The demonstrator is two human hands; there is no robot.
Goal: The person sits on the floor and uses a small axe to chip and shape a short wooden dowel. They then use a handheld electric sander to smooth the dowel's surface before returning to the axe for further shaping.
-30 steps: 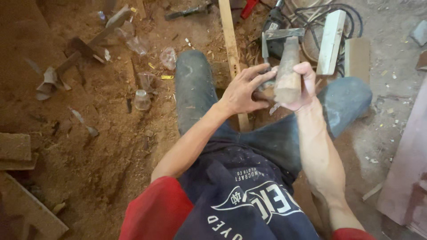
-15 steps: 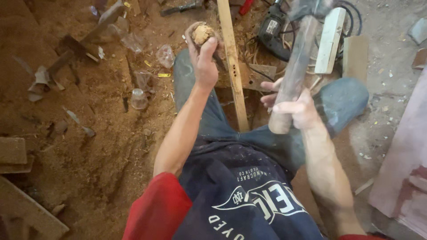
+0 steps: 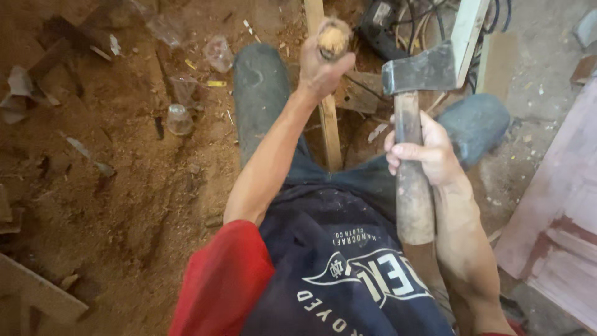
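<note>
The left hand (image 3: 320, 68) is stretched forward above the left knee (image 3: 261, 87), its fingers closed around a small rounded piece of wood (image 3: 333, 38) whose pale cut end faces the camera. The right hand (image 3: 426, 152) has its fingers wrapped tightly around the worn wooden handle of a hatchet (image 3: 410, 124), gripping just below the dark metal head, which is raised upright with the blade pointing toward the left hand. The piece of wood and the hatchet head are near each other but apart. Between the knees a long wooden slat (image 3: 328, 130) lies on the floor (image 3: 124, 205), which is covered in reddish sawdust. A clear plastic cup (image 3: 179, 119) sits on the floor left of the left knee, and a power tool with cables (image 3: 388, 25) lies near the top edge of the floor area.
</note>
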